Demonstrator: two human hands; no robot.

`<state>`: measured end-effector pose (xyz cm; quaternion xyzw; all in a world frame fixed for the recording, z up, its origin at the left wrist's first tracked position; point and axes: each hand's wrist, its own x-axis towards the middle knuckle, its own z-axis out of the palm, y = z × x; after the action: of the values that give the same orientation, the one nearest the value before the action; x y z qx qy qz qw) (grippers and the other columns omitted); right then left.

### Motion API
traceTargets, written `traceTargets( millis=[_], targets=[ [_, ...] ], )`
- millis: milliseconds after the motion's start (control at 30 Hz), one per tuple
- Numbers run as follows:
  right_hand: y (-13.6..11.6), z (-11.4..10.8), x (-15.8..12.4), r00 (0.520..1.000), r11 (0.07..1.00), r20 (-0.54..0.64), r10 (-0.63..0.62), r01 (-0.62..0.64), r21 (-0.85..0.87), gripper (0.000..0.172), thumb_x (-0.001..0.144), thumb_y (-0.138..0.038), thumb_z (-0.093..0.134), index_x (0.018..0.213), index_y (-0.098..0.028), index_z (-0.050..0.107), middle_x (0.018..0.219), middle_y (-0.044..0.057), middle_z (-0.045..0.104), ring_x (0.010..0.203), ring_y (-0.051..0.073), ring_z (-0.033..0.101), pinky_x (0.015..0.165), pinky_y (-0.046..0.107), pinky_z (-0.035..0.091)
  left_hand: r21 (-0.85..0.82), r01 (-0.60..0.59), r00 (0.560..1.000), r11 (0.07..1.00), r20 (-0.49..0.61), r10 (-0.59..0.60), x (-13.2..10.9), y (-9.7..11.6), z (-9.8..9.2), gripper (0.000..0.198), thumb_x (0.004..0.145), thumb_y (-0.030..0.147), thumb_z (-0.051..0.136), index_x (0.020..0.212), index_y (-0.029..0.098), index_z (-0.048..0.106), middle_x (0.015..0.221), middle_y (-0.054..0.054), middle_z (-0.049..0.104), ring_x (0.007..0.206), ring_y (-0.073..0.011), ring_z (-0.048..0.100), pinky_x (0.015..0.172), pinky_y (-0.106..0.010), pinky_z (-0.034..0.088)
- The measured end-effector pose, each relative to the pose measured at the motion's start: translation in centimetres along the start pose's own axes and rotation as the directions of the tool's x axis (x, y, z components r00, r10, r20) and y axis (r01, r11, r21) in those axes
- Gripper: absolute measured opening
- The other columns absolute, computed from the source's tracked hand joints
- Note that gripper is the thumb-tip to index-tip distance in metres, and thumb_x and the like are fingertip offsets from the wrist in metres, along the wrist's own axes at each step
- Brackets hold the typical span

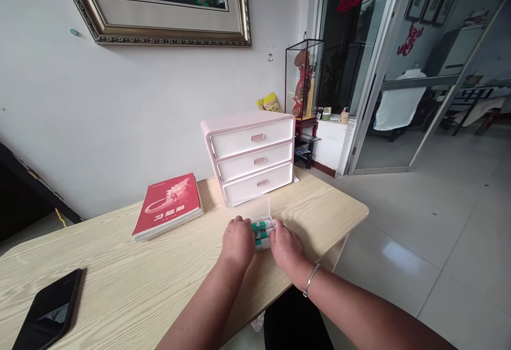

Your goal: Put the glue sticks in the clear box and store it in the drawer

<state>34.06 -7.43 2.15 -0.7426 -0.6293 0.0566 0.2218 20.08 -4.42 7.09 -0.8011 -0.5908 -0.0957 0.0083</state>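
Observation:
A small clear plastic box (263, 219) with its transparent lid (258, 207) raised at the back sits near the table's front edge. Several green-and-white tubes (261, 235), perhaps glue sticks, lie side by side in it. My left hand (238, 241) is closed on the box's left side, its fingers curled over that end. At the opposite side my right hand (288, 244) grips the box, thumb and fingers by the tube ends. My hands cover both ends of the box, and the exact fingertip contact is partly hidden.
Behind the box stands a pink-and-white three-drawer organizer (255, 153), its drawers closed. A thick red book (170, 206) lies to the left. A black phone (50, 307) rests at the table's (131, 281) lower left. The table's rounded right corner (361, 211) drops to a tiled floor.

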Motion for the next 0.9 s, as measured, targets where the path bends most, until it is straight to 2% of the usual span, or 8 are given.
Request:
traceTargets(
  millis=[133,267,400,500,567,667,800,900],
  targets=[
    [0.3,0.5,0.0,1.0,1.0,-0.009,-0.005,0.004,-0.013,0.026,0.098,-0.021,0.036,0.117,-0.018,0.054,0.097,0.008,0.074,0.089,0.022,0.07,0.071,0.03,0.042,0.027,-0.07,0.997,0.997,-0.015,0.07,-0.4,0.0,-1.3,0.017,0.088,0.023,0.058,0.098,0.015,0.068,0.101,-0.014,0.065,0.099,-0.0291,0.06,0.083,-0.036,0.046],
    [0.9,1.2,0.1,0.999,1.0,-0.044,-0.016,0.015,-0.018,0.029,0.098,-0.021,0.035,0.12,-0.017,0.054,0.098,0.009,0.074,0.091,0.023,0.07,0.072,0.03,0.042,-0.051,-0.06,0.997,0.997,-0.056,0.057,-2.7,-1.5,-3.0,0.02,0.093,0.027,0.055,0.107,0.019,0.067,0.1,-0.01,0.063,0.092,-0.0237,0.064,0.082,-0.033,0.047],
    [1.0,1.1,0.1,0.998,0.999,-0.053,-0.026,0.027,0.02,0.031,0.098,-0.021,0.034,0.121,-0.018,0.055,0.097,0.008,0.074,0.089,0.022,0.069,0.071,0.03,0.04,-0.241,0.012,0.995,0.97,-0.097,-0.037,-4.9,-6.2,-2.9,0.024,0.096,0.029,0.048,0.109,0.023,0.067,0.095,-0.006,0.062,0.079,-0.0184,0.065,0.073,-0.027,0.048],
    [0.7,0.5,0.0,1.0,0.999,-0.02,-0.004,0.005,0.032,0.032,0.098,-0.02,0.033,0.121,-0.017,0.056,0.094,0.007,0.074,0.085,0.021,0.069,0.067,0.03,0.038,-0.204,0.18,0.974,0.962,-0.102,-0.204,-5.4,-11.0,-1.7,0.03,0.096,0.036,0.044,0.11,0.022,0.067,0.094,-0.008,0.062,0.08,-0.0206,0.065,0.071,-0.028,0.048],
    [0.4,0.0,-0.1,1.0,1.0,-0.006,0.006,-0.005,0.03,0.033,0.097,-0.02,0.033,0.12,-0.016,0.056,0.093,0.007,0.074,0.084,0.021,0.069,0.066,0.03,0.038,-0.13,0.36,0.926,0.924,-0.073,-0.371,-5.2,-14.0,-1.1,0.035,0.095,0.039,0.042,0.114,0.022,0.066,0.097,-0.009,0.064,0.084,-0.0223,0.065,0.073,-0.029,0.047],
    [-0.1,-0.7,-0.2,1.0,0.999,0.007,0.02,-0.02,0.028,0.035,0.097,-0.02,0.034,0.122,-0.015,0.057,0.094,0.008,0.075,0.086,0.022,0.069,0.066,0.03,0.038,-0.096,0.454,0.885,0.886,-0.066,-0.461,-4.6,-17.2,-0.6,0.042,0.096,0.04,0.038,0.121,0.019,0.063,0.104,-0.013,0.065,0.093,-0.0281,0.065,0.075,-0.033,0.048],
    [-0.6,-1.3,-0.3,0.999,0.998,0.034,0.039,-0.041,0.045,0.037,0.096,-0.02,0.033,0.125,-0.015,0.057,0.097,0.009,0.075,0.089,0.022,0.069,0.068,0.03,0.039,-0.079,0.513,0.853,0.855,-0.069,-0.518,-3.8,-19.2,0.0,0.046,0.093,0.041,0.043,0.126,0.016,0.061,0.115,-0.019,0.064,0.106,-0.0361,0.062,0.083,-0.042,0.048],
    [-0.7,-1.4,-0.4,0.999,0.998,0.034,0.042,-0.044,0.051,0.038,0.096,-0.021,0.033,0.124,-0.015,0.058,0.099,0.009,0.075,0.09,0.022,0.069,0.069,0.029,0.04,-0.104,0.479,0.864,0.872,-0.118,-0.489,-3.6,-18.7,0.8,0.047,0.091,0.04,0.046,0.132,0.018,0.056,0.117,-0.017,0.063,0.11,-0.0356,0.06,0.088,-0.043,0.047]
  ],
)
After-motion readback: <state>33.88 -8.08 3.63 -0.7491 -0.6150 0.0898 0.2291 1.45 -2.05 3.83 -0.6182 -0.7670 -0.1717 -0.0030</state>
